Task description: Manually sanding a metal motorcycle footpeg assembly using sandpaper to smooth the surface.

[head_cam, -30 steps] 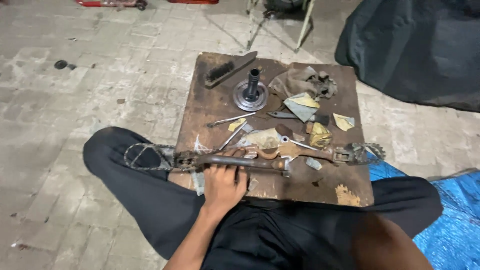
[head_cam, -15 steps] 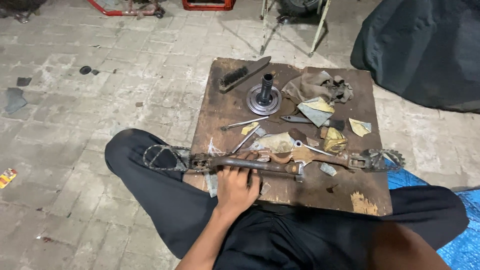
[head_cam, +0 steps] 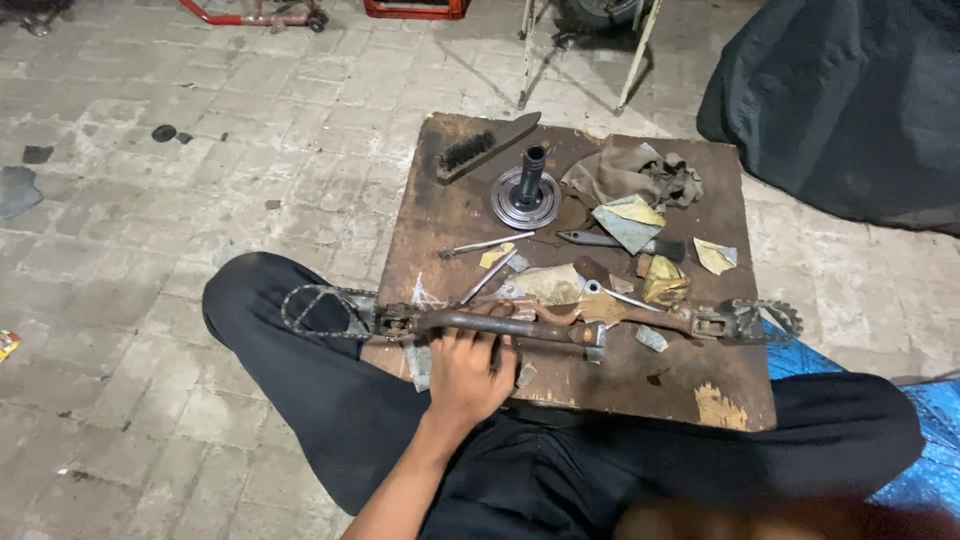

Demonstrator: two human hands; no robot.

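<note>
- Head camera: my left hand (head_cam: 470,365) is curled over a rusty footrest bar (head_cam: 500,323), fingers wrapped round its middle, at the near edge of a wooden board (head_cam: 440,215).
- I see the bar lying crosswise, its toothed pegs jutting past both board edges.
- My right hand is out of view.
- Beyond the hand lie a wire brush (head_cam: 480,148), a round metal hub (head_cam: 527,195) and rags (head_cam: 625,172).

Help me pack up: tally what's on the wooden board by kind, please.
Footrest bar with toothed pegs, gripped by the left hand: 1
Wire brush: 1
Round flanged metal part: 1
Crumpled rag: 1
Thin metal rods: 2
Total: 6, leaving out the small sandpaper scraps.
</note>
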